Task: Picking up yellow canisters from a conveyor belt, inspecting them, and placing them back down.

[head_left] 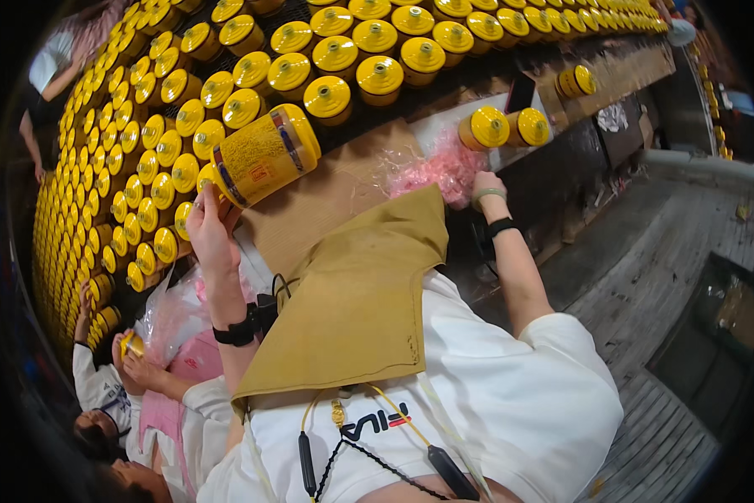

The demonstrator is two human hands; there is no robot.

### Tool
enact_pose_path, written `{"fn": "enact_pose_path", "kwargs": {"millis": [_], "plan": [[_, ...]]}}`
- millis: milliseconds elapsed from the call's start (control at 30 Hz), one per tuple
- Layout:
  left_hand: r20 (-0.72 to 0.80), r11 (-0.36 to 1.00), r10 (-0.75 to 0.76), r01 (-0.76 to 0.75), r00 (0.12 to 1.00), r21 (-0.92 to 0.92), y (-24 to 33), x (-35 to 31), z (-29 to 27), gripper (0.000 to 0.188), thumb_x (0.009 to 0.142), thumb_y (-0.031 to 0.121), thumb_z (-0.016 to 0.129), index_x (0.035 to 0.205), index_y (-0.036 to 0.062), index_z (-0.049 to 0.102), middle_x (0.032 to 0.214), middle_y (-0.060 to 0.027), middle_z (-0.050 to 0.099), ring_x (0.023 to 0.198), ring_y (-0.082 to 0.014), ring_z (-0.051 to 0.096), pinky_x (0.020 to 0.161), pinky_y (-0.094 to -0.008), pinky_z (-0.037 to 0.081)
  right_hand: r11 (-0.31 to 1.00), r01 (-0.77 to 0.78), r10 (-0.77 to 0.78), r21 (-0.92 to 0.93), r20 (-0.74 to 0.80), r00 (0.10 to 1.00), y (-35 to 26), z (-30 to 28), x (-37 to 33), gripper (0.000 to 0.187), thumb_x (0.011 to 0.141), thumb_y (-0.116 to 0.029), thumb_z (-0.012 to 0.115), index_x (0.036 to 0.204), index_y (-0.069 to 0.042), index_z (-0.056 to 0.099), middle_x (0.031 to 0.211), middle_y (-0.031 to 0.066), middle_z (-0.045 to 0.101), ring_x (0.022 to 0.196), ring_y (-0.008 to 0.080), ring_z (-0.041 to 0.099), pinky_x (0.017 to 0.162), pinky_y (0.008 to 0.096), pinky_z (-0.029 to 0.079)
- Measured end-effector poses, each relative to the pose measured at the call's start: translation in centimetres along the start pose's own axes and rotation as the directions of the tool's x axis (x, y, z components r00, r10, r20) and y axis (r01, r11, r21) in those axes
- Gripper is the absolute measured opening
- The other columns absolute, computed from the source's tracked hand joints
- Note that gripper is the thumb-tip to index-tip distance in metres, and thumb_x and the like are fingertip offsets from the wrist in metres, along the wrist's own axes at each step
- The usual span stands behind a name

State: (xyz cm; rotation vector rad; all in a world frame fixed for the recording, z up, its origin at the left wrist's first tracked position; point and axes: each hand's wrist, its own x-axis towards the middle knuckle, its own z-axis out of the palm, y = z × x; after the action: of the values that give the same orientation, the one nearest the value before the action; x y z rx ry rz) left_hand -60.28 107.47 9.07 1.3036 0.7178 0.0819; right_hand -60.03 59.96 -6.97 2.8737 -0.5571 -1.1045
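My left hand (213, 230) grips the bottom end of a yellow-lidded jar (264, 158). The jar is tilted, with its lid to the upper right, and its see-through wall shows yellow grainy contents and a printed label. Over on the right, my right hand (487, 184) is closed at the edge of a heap of crinkled pink plastic film (435, 176); its fingertips are partly hidden there. Just beyond that hand stand two yellow-lidded jars (489, 127) side by side.
Rows of yellow-lidded jars (326, 99) fill the far and left sides. Cardboard (310, 214) covers the near worktop. A dark phone (520, 92) lies behind the two jars, and a single jar (575, 81) stands farther right. At lower left, a co-worker's hands (138, 366) hold a yellow item.
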Motion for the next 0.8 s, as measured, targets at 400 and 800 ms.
{"fn": "enact_pose_path", "kwargs": {"millis": [400, 800], "plan": [[0.078, 0.975, 0.088, -0.102, 0.993, 0.198, 2.0, -1.0, 2.0, 0.03, 0.1, 0.024, 0.054, 0.099, -0.0046, 0.063, 0.087, -0.0036, 0.066, 0.077, -0.009, 0.062, 0.064, -0.0254, 0.053, 0.074, 0.986, -0.713, 0.15, -0.683, 0.158, -16.5, -21.0, -16.1, 0.055, 0.072, -0.015, 0.077, 0.122, -0.001, 0.058, 0.117, 0.0195, 0.062, 0.107, 0.0352, 0.061, 0.091, 0.0369, 0.05], [0.078, 0.918, 0.218, -0.231, 0.973, 0.321, 1.6, -1.2, 0.6, 0.028, 0.099, 0.023, 0.056, 0.096, -0.0034, 0.064, 0.079, -0.002, 0.063, 0.068, -0.0076, 0.057, 0.06, -0.0236, 0.051, 0.187, 0.936, -0.808, 0.299, -0.495, 0.32, -19.9, -19.1, -15.7, 0.036, 0.074, -0.005, 0.068, 0.109, -0.002, 0.062, 0.098, 0.0162, 0.067, 0.084, 0.033, 0.065, 0.075, 0.0364, 0.053]]}}
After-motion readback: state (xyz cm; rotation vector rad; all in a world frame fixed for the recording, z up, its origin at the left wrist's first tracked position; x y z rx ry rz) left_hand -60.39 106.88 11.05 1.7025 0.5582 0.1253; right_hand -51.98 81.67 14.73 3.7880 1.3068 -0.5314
